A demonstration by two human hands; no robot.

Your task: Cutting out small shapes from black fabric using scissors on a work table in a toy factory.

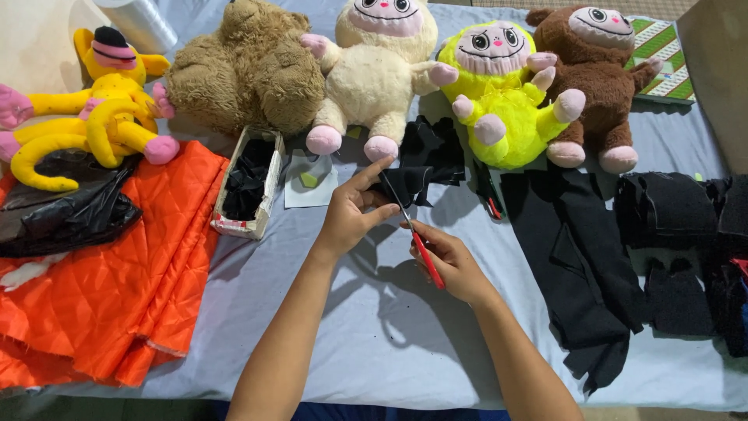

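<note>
Scissors (421, 245) with red handles are slicing into a black fabric scrap (407, 183) above the grey sheet (374, 327); the right hand (448, 261) is squeezing them, the left hand (351, 210) is pinching the scrap. Continuing probably calls for holding it taut.

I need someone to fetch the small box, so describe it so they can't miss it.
Start at the row of plush toys along the far edge of the grey table and find the shaggy tan bear. Just below the bear, beside the orange quilted fabric, lies the box. It is a narrow open white carton filled with black scraps, the only box there.
</note>
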